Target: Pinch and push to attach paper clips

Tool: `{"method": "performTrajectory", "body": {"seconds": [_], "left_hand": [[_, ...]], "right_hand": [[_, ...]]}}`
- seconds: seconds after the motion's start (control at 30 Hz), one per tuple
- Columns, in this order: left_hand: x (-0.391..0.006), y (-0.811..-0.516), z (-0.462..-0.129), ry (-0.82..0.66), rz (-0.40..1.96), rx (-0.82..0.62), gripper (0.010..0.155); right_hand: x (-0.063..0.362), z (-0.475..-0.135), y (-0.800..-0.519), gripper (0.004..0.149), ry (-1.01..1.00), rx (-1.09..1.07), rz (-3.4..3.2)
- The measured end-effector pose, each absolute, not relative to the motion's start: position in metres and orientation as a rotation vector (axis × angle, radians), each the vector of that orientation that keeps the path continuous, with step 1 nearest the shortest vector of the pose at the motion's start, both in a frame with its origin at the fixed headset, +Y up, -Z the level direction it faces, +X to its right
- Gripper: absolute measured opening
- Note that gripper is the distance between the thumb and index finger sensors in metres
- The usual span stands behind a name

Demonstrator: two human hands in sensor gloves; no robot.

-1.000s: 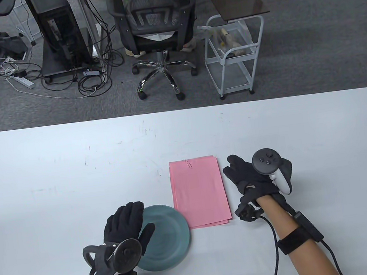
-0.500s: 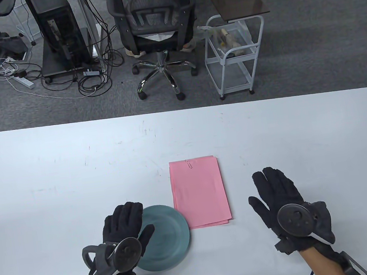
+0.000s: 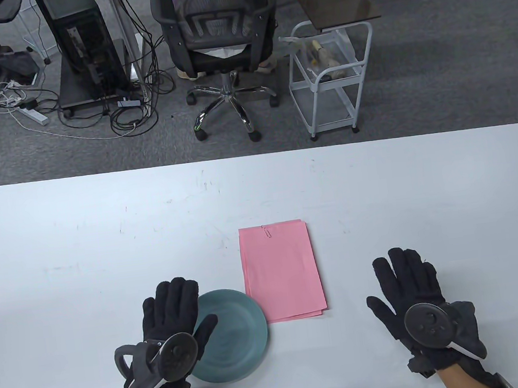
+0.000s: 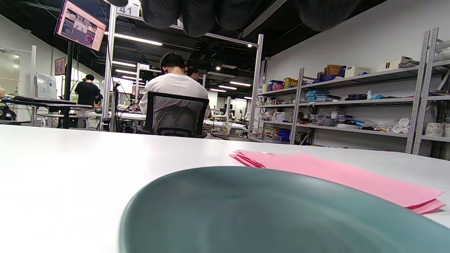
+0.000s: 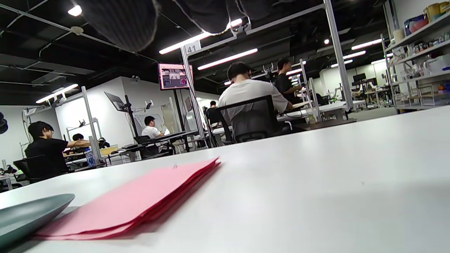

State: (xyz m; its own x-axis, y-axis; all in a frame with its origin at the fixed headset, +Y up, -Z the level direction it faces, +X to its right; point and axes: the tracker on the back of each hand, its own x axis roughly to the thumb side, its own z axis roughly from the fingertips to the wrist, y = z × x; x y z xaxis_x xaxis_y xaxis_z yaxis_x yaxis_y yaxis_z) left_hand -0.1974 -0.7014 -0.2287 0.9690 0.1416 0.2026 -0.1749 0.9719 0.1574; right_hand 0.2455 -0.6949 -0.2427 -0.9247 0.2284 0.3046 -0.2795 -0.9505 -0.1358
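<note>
A stack of pink paper sheets (image 3: 281, 271) lies on the white table (image 3: 103, 232), with one silver paper clip (image 3: 267, 231) on its far edge. A teal plate (image 3: 236, 336) sits left of the stack and looks empty. My left hand (image 3: 172, 313) lies flat, fingers spread, over the plate's left rim, holding nothing. My right hand (image 3: 407, 289) lies flat and open on the table right of the stack, holding nothing. The stack (image 4: 334, 175) and clip (image 4: 267, 153) show in the left wrist view, and the stack (image 5: 133, 203) in the right wrist view.
Beyond the table's far edge stand an office chair (image 3: 218, 34), a white wire cart (image 3: 329, 77) and a computer tower with cables (image 3: 85, 50).
My right hand has drawn back from beside the stack's upper right toward the near edge and turned palm down, flat. My left hand has shifted slightly left on the plate rim.
</note>
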Motion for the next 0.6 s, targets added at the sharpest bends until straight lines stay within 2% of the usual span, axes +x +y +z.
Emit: {"method": "performTrajectory", "body": {"seconds": [0.6], "left_hand": [[-0.2044,-0.7024,-0.2321,-0.136,0.146,0.144,0.076]], "right_hand": [[0.2513,-0.2447,-0.6921,0.073,-0.263,0.421,2.795]]}}
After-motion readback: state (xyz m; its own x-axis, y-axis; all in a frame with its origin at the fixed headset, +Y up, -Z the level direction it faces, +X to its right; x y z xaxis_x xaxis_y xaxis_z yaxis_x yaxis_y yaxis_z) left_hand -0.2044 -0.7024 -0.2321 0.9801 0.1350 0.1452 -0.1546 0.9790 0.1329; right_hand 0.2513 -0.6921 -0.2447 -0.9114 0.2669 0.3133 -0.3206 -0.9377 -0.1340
